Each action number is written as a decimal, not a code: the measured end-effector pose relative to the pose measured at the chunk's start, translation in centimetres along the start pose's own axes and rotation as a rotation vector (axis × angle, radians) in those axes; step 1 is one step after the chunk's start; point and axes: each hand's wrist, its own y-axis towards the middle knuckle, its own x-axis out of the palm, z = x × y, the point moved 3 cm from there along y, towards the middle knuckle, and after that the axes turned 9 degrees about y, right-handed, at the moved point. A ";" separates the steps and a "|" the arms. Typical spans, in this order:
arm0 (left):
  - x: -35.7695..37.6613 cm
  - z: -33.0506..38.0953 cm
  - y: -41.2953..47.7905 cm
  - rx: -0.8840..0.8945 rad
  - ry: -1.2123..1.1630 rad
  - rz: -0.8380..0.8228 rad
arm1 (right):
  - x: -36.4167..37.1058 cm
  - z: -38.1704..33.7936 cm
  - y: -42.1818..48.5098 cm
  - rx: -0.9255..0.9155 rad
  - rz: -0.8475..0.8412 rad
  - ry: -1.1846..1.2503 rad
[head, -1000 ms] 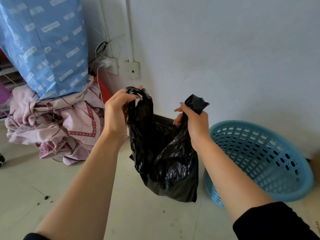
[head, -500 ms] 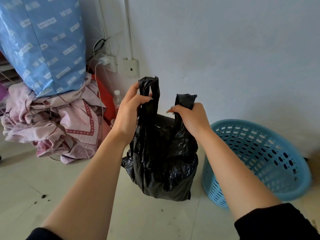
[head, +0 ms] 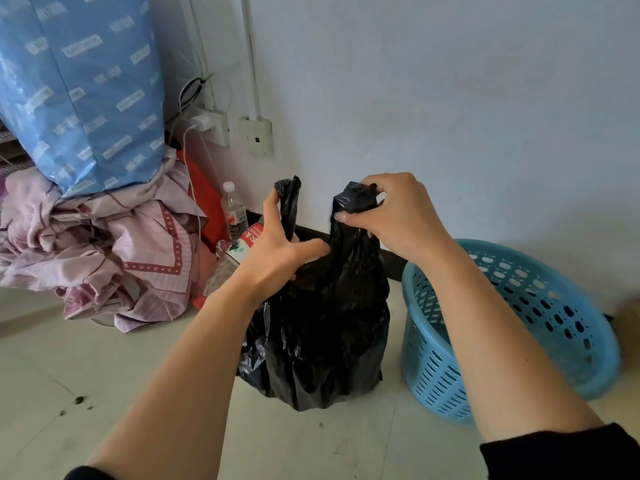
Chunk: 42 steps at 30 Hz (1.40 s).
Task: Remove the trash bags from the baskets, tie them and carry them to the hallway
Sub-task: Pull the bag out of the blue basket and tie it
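Big blue woven sack (head: 79, 91) is leaning over pink bedding (head: 104, 244), far left. Blue basket (head: 433, 368) is sitting right, by the wall. Black trash bag (head: 322, 334) is being held upright just left of the basket, outside it; floor contact unclear. Right hand (head: 398, 216) is gripping its right handle, fingers curled. Left hand (head: 277, 251) is holding its left handle, thumb spread. Water bottle (head: 233, 209) is standing behind.

1. The single head view, worn on the person's head, looks forward and down, close over the black trash bag (head: 322, 323) at centre.
2. It faces the far white wall (head: 450, 98); blue basket (head: 436, 358) right.
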 end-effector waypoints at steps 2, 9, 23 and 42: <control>0.4 -0.3 0.1 -0.036 0.007 -0.039 | -0.2 -0.4 0.1 -0.035 -0.023 -0.003; 1.9 0.2 0.3 -0.003 0.234 -0.016 | 0.6 -1.8 -0.2 -0.049 -0.212 0.138; 1.9 -0.1 0.2 -0.182 0.041 -0.047 | 3.3 3.7 -0.1 0.518 -0.039 0.445; 1.3 -1.5 0.0 -0.202 -0.330 -0.134 | 2.0 5.6 -0.1 0.536 0.153 0.578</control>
